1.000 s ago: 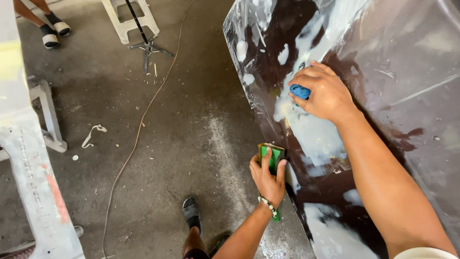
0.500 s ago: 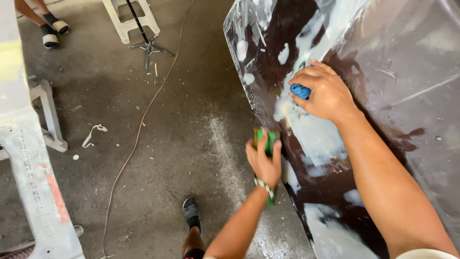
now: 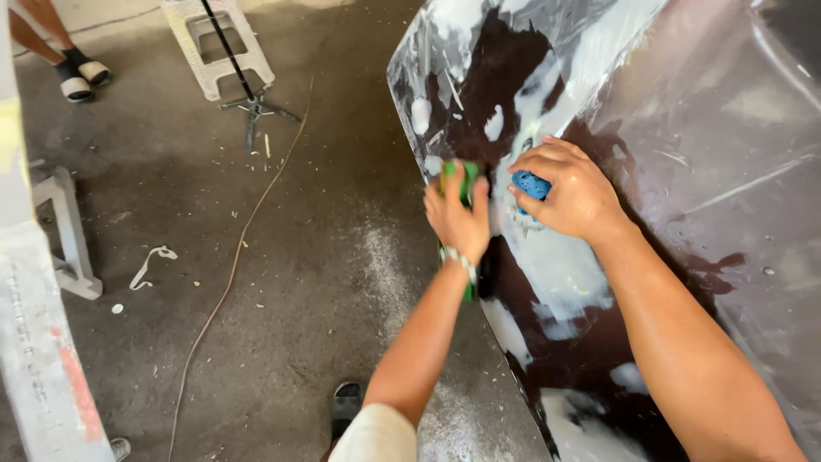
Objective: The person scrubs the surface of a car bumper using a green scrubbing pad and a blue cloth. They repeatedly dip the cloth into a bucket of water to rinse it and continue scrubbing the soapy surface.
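My right hand [image 3: 571,192] presses a blue sanding block [image 3: 531,185] against a large dark maroon body panel [image 3: 684,171] that is patched with white filler. My left hand [image 3: 457,214] grips a green block [image 3: 460,178] and holds it against the panel's left edge, just beside the blue block. A beaded band circles my left wrist [image 3: 457,259]. Both forearms reach up from the bottom of the view.
The dusty concrete floor [image 3: 282,282] carries a thin cable [image 3: 231,265] and scraps of white tape [image 3: 150,263]. A concrete block [image 3: 218,47] and a small metal stand [image 3: 254,107] sit at the top. Another person's sandalled feet [image 3: 77,73] show top left. A grey painted frame [image 3: 43,342] runs along the left.
My left hand with the green block has risen along the panel's edge, from low beside my right forearm to level with the blue block. My right hand stays in place.
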